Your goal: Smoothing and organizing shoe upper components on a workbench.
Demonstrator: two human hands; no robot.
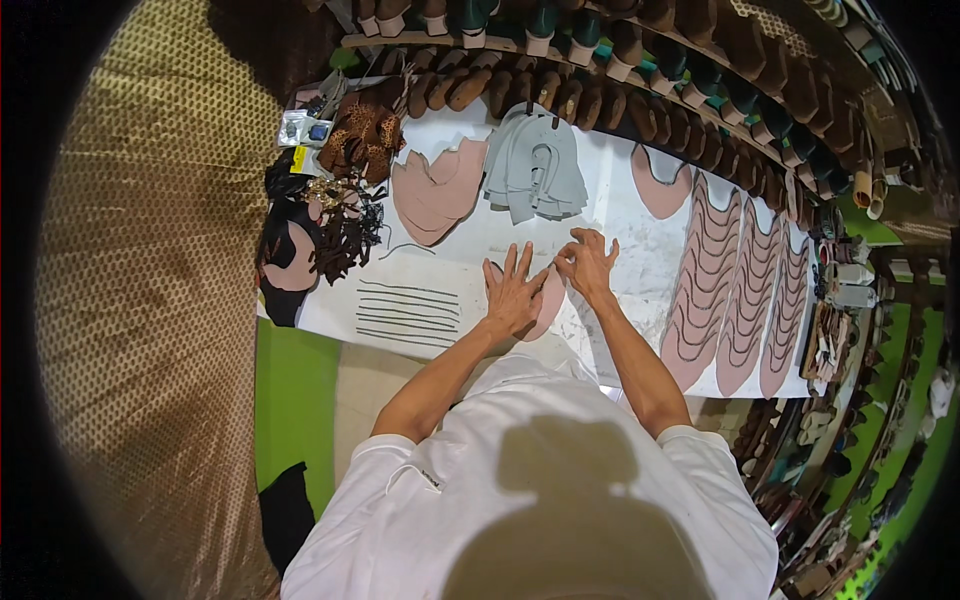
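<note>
A white counter spans the middle of the frame, with rows of pink cut pieces laid at right, a grey stack above centre and thin dark strips at lower left. At centre a pink leather piece is pinned flat under the left hand, fingers spread wide. Its upper edge is pinched in the narrow grip of the right hand. An edge-working step seems in hand; steady pressure and a fine fingertip hold are judged needed next.
</note>
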